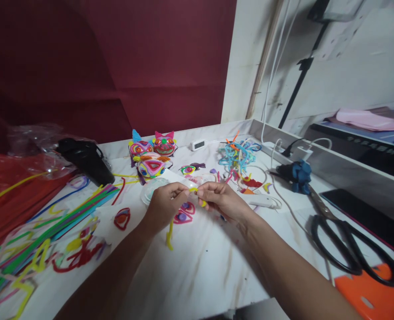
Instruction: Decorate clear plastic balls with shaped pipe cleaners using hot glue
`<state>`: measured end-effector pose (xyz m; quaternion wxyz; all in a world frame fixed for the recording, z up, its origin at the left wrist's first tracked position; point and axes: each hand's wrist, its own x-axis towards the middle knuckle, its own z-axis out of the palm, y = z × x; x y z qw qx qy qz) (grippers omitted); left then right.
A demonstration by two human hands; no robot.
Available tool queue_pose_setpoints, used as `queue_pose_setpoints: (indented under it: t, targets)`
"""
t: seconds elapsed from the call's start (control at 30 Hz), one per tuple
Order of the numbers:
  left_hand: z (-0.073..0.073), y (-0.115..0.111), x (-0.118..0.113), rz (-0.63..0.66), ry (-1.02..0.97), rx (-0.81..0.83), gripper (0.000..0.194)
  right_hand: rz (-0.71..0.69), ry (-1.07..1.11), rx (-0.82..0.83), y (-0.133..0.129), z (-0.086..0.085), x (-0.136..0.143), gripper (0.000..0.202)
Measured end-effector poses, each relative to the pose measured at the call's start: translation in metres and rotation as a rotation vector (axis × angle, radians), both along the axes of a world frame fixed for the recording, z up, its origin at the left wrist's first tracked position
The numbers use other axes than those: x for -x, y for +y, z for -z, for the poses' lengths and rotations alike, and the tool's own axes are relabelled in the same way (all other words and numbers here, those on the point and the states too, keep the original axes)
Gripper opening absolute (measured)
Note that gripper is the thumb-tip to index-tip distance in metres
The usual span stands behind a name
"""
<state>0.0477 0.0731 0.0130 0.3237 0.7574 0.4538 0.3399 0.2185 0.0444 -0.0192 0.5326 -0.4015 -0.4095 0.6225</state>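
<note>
Far left, loose bundle of fuzzy strips [63, 219] fans over the table, loose ends toward the left forearm; snag risk. Left hand [163, 205] pinched, thumb and fingertips closed on one end of a yellow fuzzy strip [193, 190], mid-frame above the tabletop [213, 271]. A yellow tail hangs below that hand, probably same piece, blurry. Strip looks very light, soft outside, bendy; likely keeps a bend, crushes if squeezed hard. Best hold: fingertips close to the curve, both sides. Pink loop pieces [184, 214] lie just under, so low moves may nudge them. Right hand [223, 200] also pinched on the strip, fingers curled. Most room: between the forearms, nearer the body. Right: scissors [320, 204], then raised table edge [350, 174] limit wide swings.
</note>
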Motion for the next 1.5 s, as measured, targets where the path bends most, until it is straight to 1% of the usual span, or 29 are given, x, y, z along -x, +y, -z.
queue_pose_setpoints:
  t: [0.13, 0.27, 0.4, 0.5, 0.6, 0.67, 0.73, 0.8, 0.9, 0.97, 1.07, 1.2, 1.33, 1.5]
  targets:
    - [0.004, 0.0, -0.003, -0.047, -0.054, 0.012, 0.014, -0.07, -0.035, -0.011, -0.001, 0.003, 0.001, 0.028]
    - [0.008, -0.002, -0.005, -0.055, -0.071, 0.015, 0.014, -0.126, -0.078, -0.025, -0.003, 0.002, 0.003, 0.029]
    - [0.01, -0.003, -0.006, -0.047, -0.067, -0.028, 0.015, -0.186, -0.13, -0.059, -0.005, 0.002, 0.006, 0.032]
    - [0.01, -0.003, -0.006, -0.054, -0.036, -0.088, 0.016, -0.178, -0.112, -0.083, -0.004, 0.003, 0.006, 0.032]
    - [0.01, -0.003, -0.006, -0.047, -0.036, -0.102, 0.015, -0.123, -0.063, -0.071, -0.001, 0.005, 0.006, 0.032]
    - [0.01, -0.002, -0.006, -0.017, -0.069, -0.025, 0.015, -0.065, -0.03, -0.047, 0.001, 0.007, 0.005, 0.031]
    - [0.009, -0.002, -0.005, 0.024, -0.099, 0.101, 0.016, -0.019, 0.003, -0.033, 0.003, 0.008, 0.003, 0.03]
    - [0.007, -0.001, -0.004, 0.064, -0.13, 0.228, 0.019, -0.018, 0.033, -0.024, 0.003, 0.008, 0.002, 0.029]
    - [0.003, -0.001, -0.002, 0.101, -0.213, 0.344, 0.02, -0.089, 0.085, 0.011, 0.002, 0.004, -0.001, 0.028]
    - [-0.001, 0.0, -0.001, 0.112, -0.259, 0.379, 0.018, -0.157, 0.124, 0.031, 0.0, 0.002, -0.002, 0.027]
    - [-0.002, 0.0, 0.001, 0.13, -0.27, 0.406, 0.019, -0.233, 0.161, 0.046, -0.001, 0.0, -0.004, 0.026]
    - [0.001, 0.0, 0.001, 0.11, -0.277, 0.376, 0.024, -0.234, 0.16, 0.054, -0.002, 0.001, -0.004, 0.024]
    - [0.003, -0.003, -0.004, 0.055, -0.309, 0.315, 0.022, -0.181, 0.103, 0.041, -0.002, 0.001, -0.002, 0.026]
    - [0.004, -0.006, -0.008, -0.009, -0.283, 0.256, 0.019, -0.132, 0.061, 0.012, -0.003, 0.0, 0.003, 0.026]
